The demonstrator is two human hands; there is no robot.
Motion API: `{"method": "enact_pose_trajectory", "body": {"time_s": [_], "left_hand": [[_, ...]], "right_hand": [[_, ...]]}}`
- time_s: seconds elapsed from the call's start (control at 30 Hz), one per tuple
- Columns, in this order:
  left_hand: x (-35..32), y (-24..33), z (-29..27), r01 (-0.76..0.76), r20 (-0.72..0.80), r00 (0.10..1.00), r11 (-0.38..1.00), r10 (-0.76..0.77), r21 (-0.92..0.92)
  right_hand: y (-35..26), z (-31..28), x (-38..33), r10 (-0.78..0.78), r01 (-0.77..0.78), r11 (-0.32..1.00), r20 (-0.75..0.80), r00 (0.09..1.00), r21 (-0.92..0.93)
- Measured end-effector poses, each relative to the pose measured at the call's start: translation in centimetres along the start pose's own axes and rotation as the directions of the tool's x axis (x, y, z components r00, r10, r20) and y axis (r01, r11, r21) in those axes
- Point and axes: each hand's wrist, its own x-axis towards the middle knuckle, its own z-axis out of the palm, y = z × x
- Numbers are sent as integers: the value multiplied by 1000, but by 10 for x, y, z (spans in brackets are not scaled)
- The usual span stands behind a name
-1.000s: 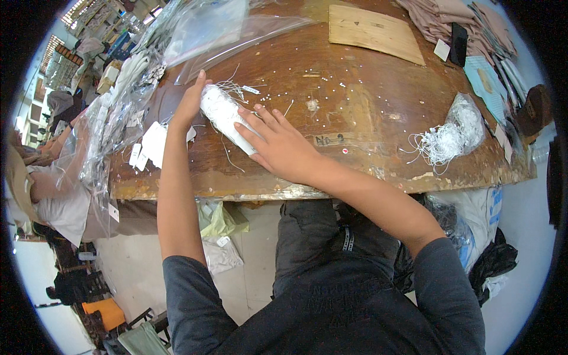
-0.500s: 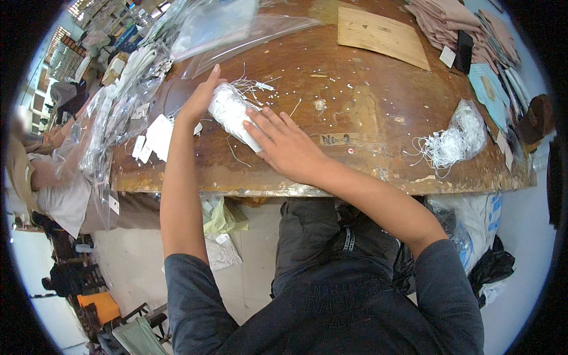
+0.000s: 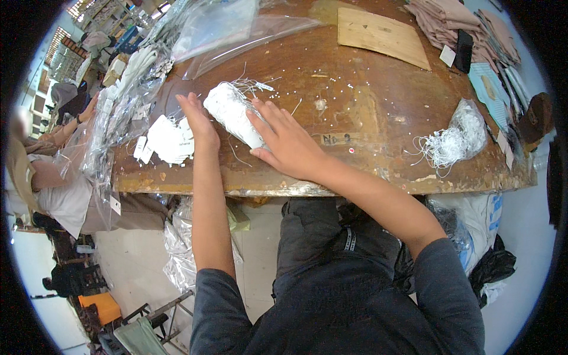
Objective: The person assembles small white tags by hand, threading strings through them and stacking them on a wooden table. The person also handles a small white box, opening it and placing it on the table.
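Observation:
A white roll-shaped bundle with loose white strings lies on the worn wooden table. My left hand rests against the bundle's left side, fingers straight and together. My right hand lies flat on its right side, fingers spread over the lower end. The bundle sits squeezed between both palms. A stack of white paper tags lies just left of my left hand.
A clear bag of white strings sits at the right. A flat cardboard piece and folded beige cloth lie at the back. Clear plastic bags crowd the far left. Another person sits at the left.
Both hands stay pressed on the white bundle. The bundle and hands have shifted slightly to the right and away from the table's near edge.

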Motion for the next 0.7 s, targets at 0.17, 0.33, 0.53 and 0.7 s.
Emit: {"method": "enact_pose_trajectory", "body": {"time_s": [0.17, 0.33, 0.53, 0.7], "left_hand": [[-8, -13, 12, 27, 54, 998, 987, -18, -161], [-8, -12, 23, 63, 67, 997, 972, -49, -227], [-10, -12, 34, 49, 58, 998, 972, -37, -228], [-28, 8, 22, -26, 32, 999, 988, 32, -150]], "right_hand": [[8, 7, 23, 13, -9, 991, -30, 999, 131], [16, 26, 39, 166, -140, 886, -20, 986, 443], [19, 33, 35, 191, -179, 870, 22, 981, 460], [18, 20, 33, 259, -206, 843, -39, 965, 497]]}}
